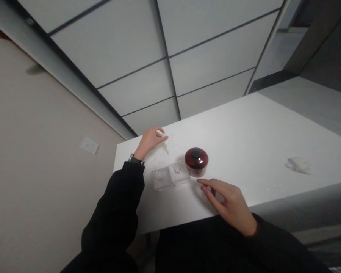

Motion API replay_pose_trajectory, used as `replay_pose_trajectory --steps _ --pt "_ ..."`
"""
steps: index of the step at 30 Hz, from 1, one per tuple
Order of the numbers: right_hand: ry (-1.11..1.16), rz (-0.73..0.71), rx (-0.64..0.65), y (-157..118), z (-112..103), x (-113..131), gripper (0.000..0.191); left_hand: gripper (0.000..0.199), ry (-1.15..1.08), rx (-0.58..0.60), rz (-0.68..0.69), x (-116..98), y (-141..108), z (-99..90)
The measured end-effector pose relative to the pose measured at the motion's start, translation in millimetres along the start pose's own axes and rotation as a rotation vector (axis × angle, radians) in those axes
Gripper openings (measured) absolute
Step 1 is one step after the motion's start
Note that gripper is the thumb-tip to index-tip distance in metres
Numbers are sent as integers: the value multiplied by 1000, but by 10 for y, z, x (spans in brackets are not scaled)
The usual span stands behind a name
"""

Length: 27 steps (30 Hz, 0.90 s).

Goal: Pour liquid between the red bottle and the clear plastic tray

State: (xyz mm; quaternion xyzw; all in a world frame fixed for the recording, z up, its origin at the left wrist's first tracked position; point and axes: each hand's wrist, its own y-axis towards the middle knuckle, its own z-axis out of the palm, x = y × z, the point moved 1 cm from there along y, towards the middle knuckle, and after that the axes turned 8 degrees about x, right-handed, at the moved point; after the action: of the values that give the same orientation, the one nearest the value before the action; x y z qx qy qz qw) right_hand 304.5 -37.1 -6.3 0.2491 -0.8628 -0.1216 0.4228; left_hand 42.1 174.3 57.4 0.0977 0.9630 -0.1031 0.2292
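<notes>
Near the table's far left edge, my left hand (151, 141) is closed in a pinch. A slim whitish, see-through piece with a pointed end (166, 148) hangs down from its fingertips; its kind is too faint to tell. My right hand (231, 203) hovers over the near edge, fingers stretched and slightly apart, with nothing visible in them. Just beyond its fingertips stands a round jar with a dark red lid (196, 161) and black knob. Left of the jar sits a clear two-compartment container (171, 176). Small clear round shapes show in both compartments.
A crumpled white tissue (299, 165) lies on the right part of the white table (238, 129). Pale panelled sliding doors (142, 81) rise behind the far edge. On the left, a wall carries a socket (90, 145).
</notes>
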Motion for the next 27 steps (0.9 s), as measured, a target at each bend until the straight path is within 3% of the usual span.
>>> replay_pose_trajectory --steps 4,7,10,15,27 --pt "-24 -77 8 68 94 104 28 37 -389 -123 239 -292 -607 -128" --pt "-132 -95 70 105 202 165 32 31 -391 -154 302 -480 -1030 -79" --pt "-270 -37 198 130 298 181 37 26 -334 -194 321 -546 -1285 -12" --pt "-360 54 325 137 368 185 44 26 -295 -236 342 -538 -1446 16" --pt "-320 41 358 130 285 194 47 25 -318 -244 333 -588 -1496 86"
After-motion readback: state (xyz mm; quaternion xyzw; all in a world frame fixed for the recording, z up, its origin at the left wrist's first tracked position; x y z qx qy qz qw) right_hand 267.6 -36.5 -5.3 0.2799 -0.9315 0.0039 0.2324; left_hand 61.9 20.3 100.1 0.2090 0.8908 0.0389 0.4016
